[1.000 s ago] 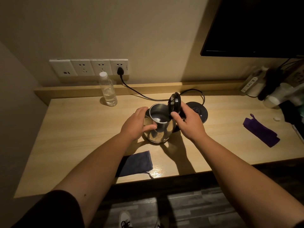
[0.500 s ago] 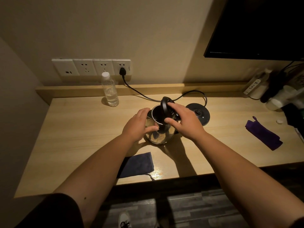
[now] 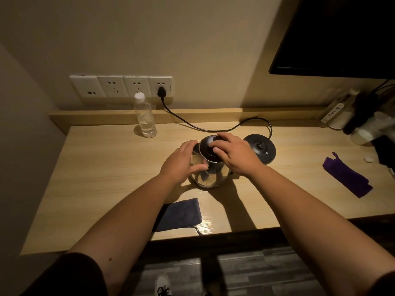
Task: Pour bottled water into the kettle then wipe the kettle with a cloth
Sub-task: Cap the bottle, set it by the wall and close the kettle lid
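Note:
A steel kettle (image 3: 210,175) stands mid-desk, off its base, with its dark lid (image 3: 205,147) down over the opening. My left hand (image 3: 181,163) grips the kettle's left side, fingers curved round the body and thumb across the front. My right hand (image 3: 237,154) lies over the lid, its fingers and thumb pressing on the top. The clear water bottle (image 3: 145,119), white cap on, stands upright at the back left near the wall. A dark blue cloth (image 3: 181,213) lies flat near the desk's front edge, partly under my left forearm.
The kettle's black base (image 3: 261,149) sits just right of the kettle, its cord (image 3: 192,124) running to a wall socket (image 3: 161,87). A purple cloth (image 3: 346,176) lies at the right. Bottles and clutter (image 3: 361,120) crowd the back right corner under a dark screen (image 3: 342,35).
My right hand swung the lid from upright down onto the kettle's opening. My left hand stayed on the kettle's side. The bottle and cloths have not moved.

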